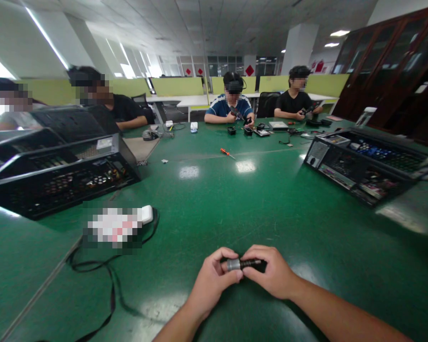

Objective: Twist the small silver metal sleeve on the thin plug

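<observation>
Low in the middle of the head view, my two hands meet just above the green table (288, 213). My left hand (212, 280) is closed, with thumb and fingers around a short grey metal cylinder (233, 264). A dark, ribbed rod-like part (249, 262) extends from the cylinder's right end. My right hand (274, 271) pinches this dark part between thumb and fingers. The two parts lie in one line, roughly level; whether they are joined is not clear. Fingers hide some of both.
Open black computer cases stand at left (67, 183) and right (356, 164). A red-handled screwdriver (227, 152) lies farther off. A blurred card with a black strap (112, 294) lies front left. Several people sit around the table; one opposite (217, 115) handles a dark tool.
</observation>
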`<action>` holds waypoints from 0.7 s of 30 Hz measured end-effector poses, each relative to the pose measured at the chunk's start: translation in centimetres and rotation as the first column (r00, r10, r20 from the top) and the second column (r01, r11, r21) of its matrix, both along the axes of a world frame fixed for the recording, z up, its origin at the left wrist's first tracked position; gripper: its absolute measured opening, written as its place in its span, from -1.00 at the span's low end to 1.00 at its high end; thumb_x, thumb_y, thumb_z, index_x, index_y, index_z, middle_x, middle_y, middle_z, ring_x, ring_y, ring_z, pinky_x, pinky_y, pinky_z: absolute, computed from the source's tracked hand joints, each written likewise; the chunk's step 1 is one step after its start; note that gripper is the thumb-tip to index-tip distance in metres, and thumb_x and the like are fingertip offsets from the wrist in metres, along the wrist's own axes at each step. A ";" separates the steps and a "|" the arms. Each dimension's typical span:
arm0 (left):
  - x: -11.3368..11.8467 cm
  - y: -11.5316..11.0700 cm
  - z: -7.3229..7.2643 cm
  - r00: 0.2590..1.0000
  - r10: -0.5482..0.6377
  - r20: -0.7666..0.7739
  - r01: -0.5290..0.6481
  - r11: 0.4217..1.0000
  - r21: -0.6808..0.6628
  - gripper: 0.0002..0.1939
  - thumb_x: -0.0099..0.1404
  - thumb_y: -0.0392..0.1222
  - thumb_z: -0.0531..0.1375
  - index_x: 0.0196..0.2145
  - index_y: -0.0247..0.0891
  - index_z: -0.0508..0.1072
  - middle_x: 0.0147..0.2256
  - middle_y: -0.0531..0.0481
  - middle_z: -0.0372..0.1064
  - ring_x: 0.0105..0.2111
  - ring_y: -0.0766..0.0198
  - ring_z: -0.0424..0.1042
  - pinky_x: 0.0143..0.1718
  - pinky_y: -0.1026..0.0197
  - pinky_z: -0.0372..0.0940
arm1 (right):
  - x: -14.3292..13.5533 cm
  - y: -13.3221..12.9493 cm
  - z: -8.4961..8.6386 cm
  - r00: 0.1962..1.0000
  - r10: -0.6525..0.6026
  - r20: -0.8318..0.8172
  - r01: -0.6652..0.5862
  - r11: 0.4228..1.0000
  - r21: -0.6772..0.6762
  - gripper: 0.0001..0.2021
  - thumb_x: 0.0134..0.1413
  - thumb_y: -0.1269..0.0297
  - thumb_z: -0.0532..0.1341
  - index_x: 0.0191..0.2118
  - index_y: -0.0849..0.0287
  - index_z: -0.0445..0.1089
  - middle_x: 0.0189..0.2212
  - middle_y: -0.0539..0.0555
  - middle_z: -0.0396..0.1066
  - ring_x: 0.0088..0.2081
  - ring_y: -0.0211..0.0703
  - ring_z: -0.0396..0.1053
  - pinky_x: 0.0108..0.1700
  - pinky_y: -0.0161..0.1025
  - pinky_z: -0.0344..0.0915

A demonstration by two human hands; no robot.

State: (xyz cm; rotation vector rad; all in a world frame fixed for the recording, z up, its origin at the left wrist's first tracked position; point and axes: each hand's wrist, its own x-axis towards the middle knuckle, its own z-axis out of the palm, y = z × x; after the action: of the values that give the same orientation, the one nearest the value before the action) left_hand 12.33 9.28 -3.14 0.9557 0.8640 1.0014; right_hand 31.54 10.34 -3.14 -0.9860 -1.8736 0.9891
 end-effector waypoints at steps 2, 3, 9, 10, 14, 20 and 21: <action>0.1 0.0 0.0 1.000 0.007 -0.003 -0.007 1.000 0.005 -0.63 -0.03 -0.30 0.47 -0.30 -0.30 0.42 -0.43 0.08 0.35 -0.48 0.38 0.34 -0.42 0.36 0.22 | 0.0 0.0 0.0 1.000 0.002 -0.006 -0.002 1.000 0.009 -0.85 -0.01 0.45 0.30 -0.27 0.14 0.53 -0.36 0.02 0.52 -0.32 -0.22 0.45 -0.24 -0.31 0.29; 0.1 0.0 0.0 1.000 0.008 -0.005 -0.008 1.000 0.007 -0.63 -0.03 -0.30 0.47 -0.30 -0.30 0.42 -0.43 0.08 0.36 -0.48 0.38 0.34 -0.43 0.36 0.22 | 0.1 0.0 0.0 1.000 0.001 -0.008 -0.001 1.000 0.011 -0.86 -0.01 0.45 0.30 -0.27 0.14 0.53 -0.36 0.02 0.52 -0.32 -0.22 0.45 -0.23 -0.31 0.29; 0.0 -0.2 0.0 1.000 0.005 -0.003 -0.005 1.000 0.004 -0.64 0.00 -0.32 0.46 -0.28 -0.30 0.41 -0.43 0.06 0.39 -0.46 0.36 0.37 -0.39 0.35 0.24 | 0.2 -0.1 0.3 1.000 -0.004 -0.001 0.004 1.000 -0.008 -0.89 0.01 0.43 0.30 -0.30 0.15 0.54 -0.38 0.02 0.52 -0.34 -0.22 0.45 -0.25 -0.32 0.29; 0.0 -0.2 0.0 1.000 0.005 -0.003 -0.005 1.000 0.001 -0.64 0.00 -0.32 0.46 -0.28 -0.30 0.41 -0.43 0.06 0.39 -0.47 0.36 0.37 -0.39 0.34 0.24 | 0.2 -0.1 0.2 1.000 -0.005 0.001 0.005 1.000 -0.012 -0.89 0.01 0.43 0.30 -0.30 0.15 0.54 -0.38 0.02 0.52 -0.34 -0.22 0.45 -0.25 -0.32 0.29; 0.0 -0.2 0.1 1.000 0.007 -0.008 -0.007 1.000 -0.006 -0.63 -0.01 -0.31 0.46 -0.29 -0.30 0.41 -0.44 0.04 0.40 -0.47 0.33 0.38 -0.41 0.33 0.26 | 0.3 0.0 0.1 1.000 -0.006 0.016 0.007 1.000 -0.022 -0.89 0.02 0.42 0.30 -0.29 0.14 0.54 -0.38 0.02 0.52 -0.34 -0.21 0.45 -0.25 -0.31 0.29; 0.1 -0.1 0.3 1.000 0.014 -0.015 -0.015 1.000 -0.018 -0.64 -0.01 -0.30 0.46 -0.29 -0.30 0.42 -0.45 0.04 0.40 -0.47 0.32 0.38 -0.42 0.32 0.26 | 0.4 -0.1 0.3 0.999 -0.019 0.042 0.020 0.999 -0.034 -0.90 0.03 0.38 0.30 -0.28 0.13 0.54 -0.38 0.03 0.53 -0.33 -0.18 0.46 -0.24 -0.28 0.30; 0.1 -0.1 0.3 1.000 0.015 -0.016 -0.016 1.000 -0.020 -0.64 -0.01 -0.30 0.46 -0.28 -0.30 0.42 -0.45 0.04 0.41 -0.48 0.33 0.38 -0.43 0.32 0.26 | 0.4 -0.1 0.3 0.999 -0.019 0.045 0.021 0.999 -0.038 -0.90 0.04 0.37 0.30 -0.28 0.13 0.54 -0.38 0.03 0.53 -0.33 -0.18 0.46 -0.24 -0.27 0.30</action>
State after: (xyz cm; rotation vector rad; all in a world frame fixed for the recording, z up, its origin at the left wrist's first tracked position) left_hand 12.48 9.17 -2.80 0.9422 0.8946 0.9977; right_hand 31.99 10.26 -2.84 -1.0552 -1.8839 1.0025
